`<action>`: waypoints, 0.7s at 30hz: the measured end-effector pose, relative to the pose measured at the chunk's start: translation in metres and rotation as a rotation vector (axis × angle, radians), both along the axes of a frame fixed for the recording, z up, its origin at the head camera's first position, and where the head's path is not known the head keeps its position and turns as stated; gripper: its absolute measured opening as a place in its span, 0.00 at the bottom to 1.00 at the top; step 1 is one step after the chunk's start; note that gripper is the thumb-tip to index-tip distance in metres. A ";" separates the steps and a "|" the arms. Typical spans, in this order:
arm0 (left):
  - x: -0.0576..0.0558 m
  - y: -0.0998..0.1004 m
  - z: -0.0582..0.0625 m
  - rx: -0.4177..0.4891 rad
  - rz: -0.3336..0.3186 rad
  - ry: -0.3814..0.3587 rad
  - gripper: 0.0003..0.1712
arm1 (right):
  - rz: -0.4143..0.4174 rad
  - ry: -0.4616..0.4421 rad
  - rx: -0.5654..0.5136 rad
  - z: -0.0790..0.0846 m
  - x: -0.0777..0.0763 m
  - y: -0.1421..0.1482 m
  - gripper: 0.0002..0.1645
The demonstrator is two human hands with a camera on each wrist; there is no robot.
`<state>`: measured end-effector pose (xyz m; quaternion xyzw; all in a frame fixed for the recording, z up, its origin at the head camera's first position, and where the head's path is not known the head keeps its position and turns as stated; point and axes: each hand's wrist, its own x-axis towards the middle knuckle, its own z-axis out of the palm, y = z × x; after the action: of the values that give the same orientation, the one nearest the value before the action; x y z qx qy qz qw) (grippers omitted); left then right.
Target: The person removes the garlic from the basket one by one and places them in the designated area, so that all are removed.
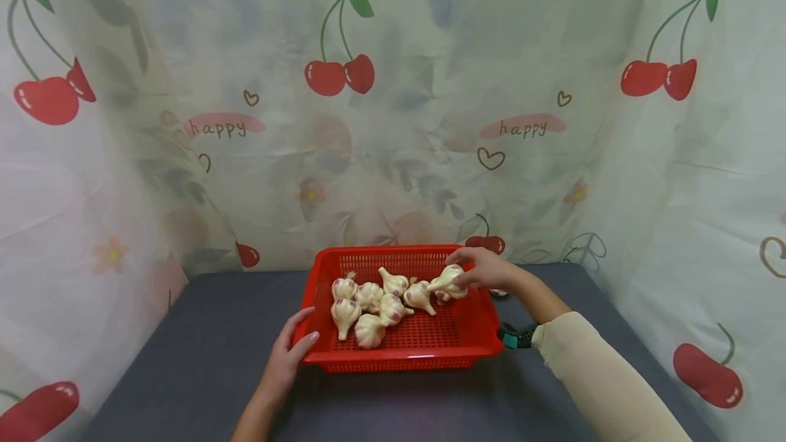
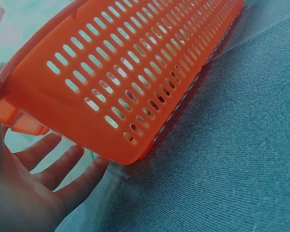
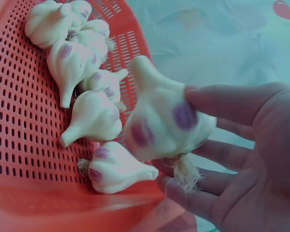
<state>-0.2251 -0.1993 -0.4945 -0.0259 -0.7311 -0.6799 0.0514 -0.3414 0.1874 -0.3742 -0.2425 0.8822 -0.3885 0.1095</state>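
Note:
A red plastic basket (image 1: 402, 355) with slotted sides holds several white garlic bulbs (image 1: 370, 331) with purple patches. My right hand (image 1: 491, 270) pinches one garlic bulb (image 3: 162, 113) between thumb and fingers, over the basket's right part. In the right wrist view its stem points up and its root tuft hangs low; another garlic bulb (image 3: 117, 169) lies just below it. At the basket's left edge, my left hand (image 1: 291, 350) holds the rim. Its thumb lies over the edge, and the other fingers (image 2: 79, 186) extend along the outside in the left wrist view.
The basket stands on a dark grey cloth-covered table (image 1: 221, 340). A pale curtain (image 1: 405, 121) printed with cherries hangs behind and on both sides. A small pale item (image 1: 499, 292), partly hidden by my right arm, lies just right of the basket.

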 end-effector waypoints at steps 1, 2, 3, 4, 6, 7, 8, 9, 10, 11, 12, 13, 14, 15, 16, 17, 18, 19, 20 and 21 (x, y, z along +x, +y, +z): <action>0.000 0.000 0.000 0.001 0.000 0.000 0.29 | -0.006 0.008 -0.022 0.000 0.001 0.003 0.23; 0.000 0.000 0.000 0.001 -0.001 0.003 0.29 | -0.016 0.018 -0.041 0.000 0.002 0.006 0.23; 0.000 0.000 0.000 0.002 -0.002 0.002 0.29 | -0.024 0.030 -0.057 0.000 0.004 0.009 0.24; 0.000 0.000 0.001 0.005 -0.002 -0.001 0.29 | -0.033 0.037 -0.077 -0.001 0.005 0.012 0.24; 0.000 0.000 0.001 0.014 -0.001 -0.005 0.29 | -0.053 0.054 -0.106 -0.002 0.006 0.018 0.25; 0.000 0.000 0.001 0.016 0.000 -0.009 0.29 | -0.061 0.064 -0.119 -0.002 0.008 0.020 0.26; 0.000 0.000 0.000 0.013 -0.001 -0.007 0.29 | -0.070 0.065 -0.131 -0.002 0.010 0.023 0.27; -0.001 -0.001 -0.001 0.011 0.000 -0.010 0.30 | -0.079 0.068 -0.143 -0.002 0.011 0.026 0.27; -0.001 -0.001 -0.001 0.011 0.000 -0.012 0.30 | -0.089 0.075 -0.153 -0.003 0.012 0.029 0.27; -0.001 -0.001 -0.001 0.007 0.002 -0.011 0.30 | -0.104 0.079 -0.159 -0.003 0.013 0.031 0.28; -0.001 -0.001 -0.002 0.002 0.002 -0.009 0.30 | -0.118 0.081 -0.167 -0.004 0.014 0.034 0.28; -0.001 -0.002 -0.002 0.001 0.003 -0.013 0.30 | -0.137 0.078 -0.177 -0.005 0.015 0.037 0.29; -0.001 -0.002 -0.002 -0.002 0.004 -0.013 0.30 | -0.160 0.072 -0.188 -0.006 0.015 0.040 0.29; -0.001 -0.002 -0.002 -0.003 0.005 -0.014 0.30 | -0.178 0.073 -0.198 -0.008 0.016 0.042 0.29; -0.001 -0.002 -0.002 -0.003 0.006 -0.014 0.30 | -0.198 0.073 -0.205 -0.009 0.017 0.045 0.30; -0.001 -0.002 -0.002 -0.003 0.007 -0.015 0.30 | -0.219 0.069 -0.215 -0.010 0.018 0.047 0.30; -0.001 -0.001 -0.002 -0.002 0.008 -0.015 0.30 | -0.235 0.071 -0.224 -0.011 0.018 0.049 0.31; -0.001 -0.001 -0.001 0.001 0.008 -0.015 0.31 | -0.252 0.076 -0.231 -0.012 0.019 0.051 0.31; -0.001 -0.001 -0.001 0.003 0.008 -0.016 0.31 | -0.266 0.083 -0.235 -0.014 0.020 0.054 0.31; -0.001 -0.001 -0.001 0.006 0.007 -0.018 0.31 | -0.282 0.092 -0.238 -0.015 0.020 0.056 0.31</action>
<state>-0.2259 -0.2005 -0.4956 -0.0173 -0.7296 -0.6820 0.0473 -0.3209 0.2433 -0.3893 -0.1452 0.8593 -0.4902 -0.0162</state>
